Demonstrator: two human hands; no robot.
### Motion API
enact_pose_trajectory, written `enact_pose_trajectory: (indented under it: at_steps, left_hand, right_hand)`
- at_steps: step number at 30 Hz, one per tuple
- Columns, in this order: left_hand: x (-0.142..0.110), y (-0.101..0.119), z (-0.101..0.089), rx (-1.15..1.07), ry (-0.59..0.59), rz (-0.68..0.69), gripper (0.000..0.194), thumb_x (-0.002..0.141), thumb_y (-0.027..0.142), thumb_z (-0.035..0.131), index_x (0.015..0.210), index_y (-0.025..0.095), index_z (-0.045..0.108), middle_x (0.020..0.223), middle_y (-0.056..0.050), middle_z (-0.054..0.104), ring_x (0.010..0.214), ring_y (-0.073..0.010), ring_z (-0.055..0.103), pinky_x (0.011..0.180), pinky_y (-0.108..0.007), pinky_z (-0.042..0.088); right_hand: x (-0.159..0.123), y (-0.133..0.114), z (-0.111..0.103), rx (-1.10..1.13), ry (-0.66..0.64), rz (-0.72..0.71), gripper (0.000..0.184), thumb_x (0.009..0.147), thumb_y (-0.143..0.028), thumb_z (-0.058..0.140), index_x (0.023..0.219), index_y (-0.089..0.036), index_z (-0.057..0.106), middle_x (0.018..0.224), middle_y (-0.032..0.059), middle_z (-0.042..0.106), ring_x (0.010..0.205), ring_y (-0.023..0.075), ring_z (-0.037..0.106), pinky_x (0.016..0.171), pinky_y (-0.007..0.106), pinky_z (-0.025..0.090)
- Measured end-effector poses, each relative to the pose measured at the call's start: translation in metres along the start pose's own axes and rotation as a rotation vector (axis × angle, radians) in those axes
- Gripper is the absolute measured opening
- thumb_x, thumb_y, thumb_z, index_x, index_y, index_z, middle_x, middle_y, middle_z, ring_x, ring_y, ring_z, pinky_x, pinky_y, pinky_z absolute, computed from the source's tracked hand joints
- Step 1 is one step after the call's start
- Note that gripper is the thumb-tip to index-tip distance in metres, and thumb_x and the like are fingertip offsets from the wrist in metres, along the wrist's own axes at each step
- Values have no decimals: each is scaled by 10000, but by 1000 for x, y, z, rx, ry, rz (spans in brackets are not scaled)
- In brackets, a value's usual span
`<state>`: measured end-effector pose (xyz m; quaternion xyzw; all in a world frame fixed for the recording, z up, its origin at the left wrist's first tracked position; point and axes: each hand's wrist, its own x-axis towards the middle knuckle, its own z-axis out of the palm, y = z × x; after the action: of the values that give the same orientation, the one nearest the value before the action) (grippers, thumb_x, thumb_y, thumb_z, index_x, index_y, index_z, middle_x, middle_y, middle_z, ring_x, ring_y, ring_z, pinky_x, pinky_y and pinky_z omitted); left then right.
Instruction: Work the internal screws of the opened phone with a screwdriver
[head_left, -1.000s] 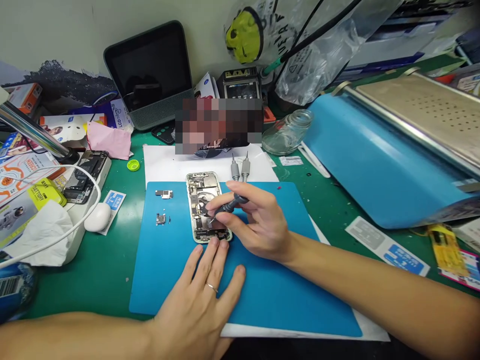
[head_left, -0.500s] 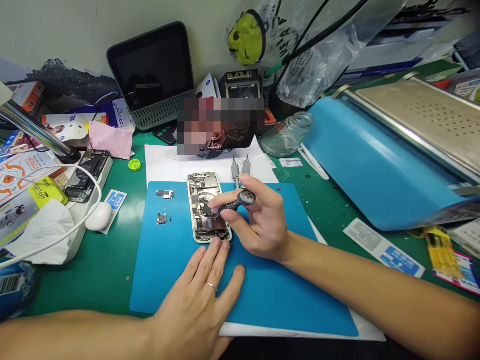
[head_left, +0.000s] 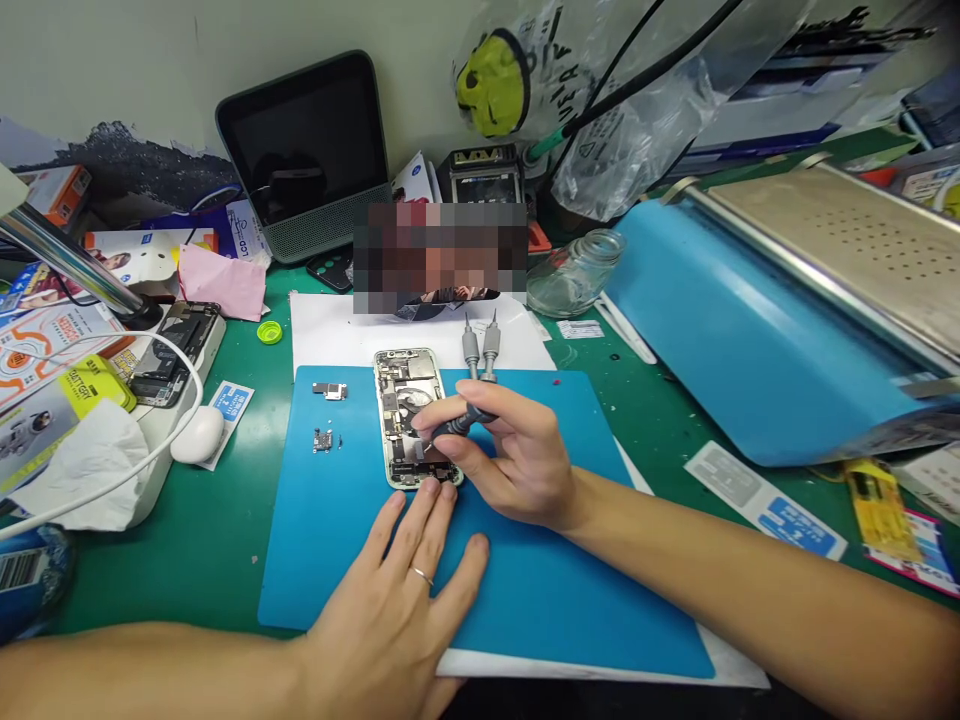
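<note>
Opened phone (head_left: 405, 406): we judge it light, stiff, fragile inside; grip the sides only. Left hand (head_left: 394, 585) spread at near edge; right hand (head_left: 529, 455) pinching screwdriver (head_left: 460, 421).

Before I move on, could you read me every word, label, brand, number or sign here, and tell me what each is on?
"LCD": purple-and-white package.
"BATTERY": yellow-and-grey box.
Orange-and-white box: too blurred to read surely.
Clear bag: creased lettering, unclear.
Blue-and-grey card: too small to read.
Opened phone: markings too small to read.
</note>
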<state>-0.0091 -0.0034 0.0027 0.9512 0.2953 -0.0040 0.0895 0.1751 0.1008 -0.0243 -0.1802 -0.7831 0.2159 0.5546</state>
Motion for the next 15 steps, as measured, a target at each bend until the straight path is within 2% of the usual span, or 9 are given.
enact_pose_trajectory:
  at_steps: [8,15]
  left_hand:
    - [0,0,1,9,-3,-8,813,937,540,490,1542,58,240,1583,-329,222,1530,-435,46,1187,-534,-91]
    - [-1,3,3,11,-1,-17,831,926,530,513,1548,62,224,1597,-325,188,1527,-434,85,1202,-534,-58]
  right_hand:
    - [-2,-1,3,-7,-32,-45,688,918,-45,579,1516,-245,304,1074,82,708,958,144,725,855,317,639]
    - [-2,0,2,-29,-31,-40,682,917,-40,576,1512,-234,307,1092,85,710,957,141,729,841,306,644]
